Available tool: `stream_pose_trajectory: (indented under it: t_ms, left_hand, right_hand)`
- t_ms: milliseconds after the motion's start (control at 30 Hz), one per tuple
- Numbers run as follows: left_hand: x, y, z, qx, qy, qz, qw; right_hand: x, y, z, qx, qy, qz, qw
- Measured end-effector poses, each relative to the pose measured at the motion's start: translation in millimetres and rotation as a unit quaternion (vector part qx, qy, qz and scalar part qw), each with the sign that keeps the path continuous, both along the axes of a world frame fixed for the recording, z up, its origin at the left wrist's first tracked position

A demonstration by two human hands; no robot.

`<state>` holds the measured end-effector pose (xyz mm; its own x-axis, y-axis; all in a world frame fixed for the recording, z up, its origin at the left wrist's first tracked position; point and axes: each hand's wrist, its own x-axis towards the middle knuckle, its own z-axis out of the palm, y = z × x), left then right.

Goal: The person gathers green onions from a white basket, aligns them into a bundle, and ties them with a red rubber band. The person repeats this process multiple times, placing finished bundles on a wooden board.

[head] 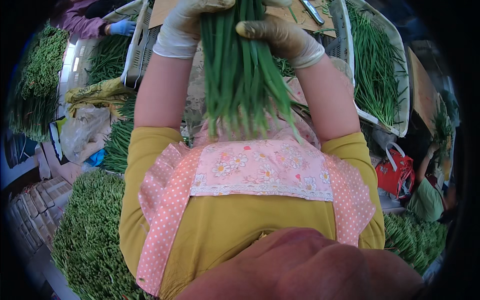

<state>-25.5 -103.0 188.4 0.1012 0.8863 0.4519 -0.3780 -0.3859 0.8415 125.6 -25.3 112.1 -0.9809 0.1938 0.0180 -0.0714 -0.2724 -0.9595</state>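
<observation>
A bunch of long flat green leaves, likely garlic chives, hangs in front of the pink floral apron, its tips blurred. My left hand, in a thin whitish glove, grips the bunch's upper left side. On the other side my right hand, its glove stained brown, has its thumb laid across the leaves. The upper end of the bunch and some fingers are cut off by the top edge of the view. Beyond my right hand, a knife with a metallic handle lies on a wooden board with green scraps.
White plastic crates of loose chives flank me. Bundled green stalks are stacked at lower left, near clear plastic bags. A red bag is at right. A blue-gloved hand of another person touches the left crate; another person works at far right.
</observation>
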Motion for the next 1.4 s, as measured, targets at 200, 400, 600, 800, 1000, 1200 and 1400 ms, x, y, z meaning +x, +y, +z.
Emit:
stream_pose_trajectory:
  t_ms: [200,400,600,800,1000,1200,1400]
  left_hand:
    - [-31.0,13.0,-37.7,0.059,-0.259,-0.208,0.941]
    - [-79.8,-2.4,-35.7,0.152,-0.358,-0.228,0.893]
    - [-68.1,-3.5,-36.7,0.173,-0.377,-0.255,0.873]
    - [-79.6,-14.8,-32.3,0.159,-0.365,-0.226,0.889]
    - [-91.0,-22.7,-39.1,0.176,-0.370,-0.224,0.884]
    - [-69.8,-11.8,-39.4,0.160,-0.357,-0.220,0.893]
    - [-95.1,-30.8,-40.1,0.139,-0.376,-0.125,0.907]
  right_hand:
    - [31.5,-2.3,-30.7,0.132,0.015,-0.041,0.990]
    - [57.7,-17.5,-16.2,0.168,-0.061,-0.257,0.950]
    - [25.1,-47.0,23.4,0.193,0.041,-0.210,0.958]
    - [40.8,-47.8,22.1,0.188,0.033,-0.283,0.940]
    - [71.1,-15.9,-17.3,0.447,-0.043,-0.261,0.854]
    - [16.6,-41.4,25.7,0.414,0.024,-0.265,0.871]
    - [58.2,-30.9,18.0,0.259,-0.042,-0.253,0.931]
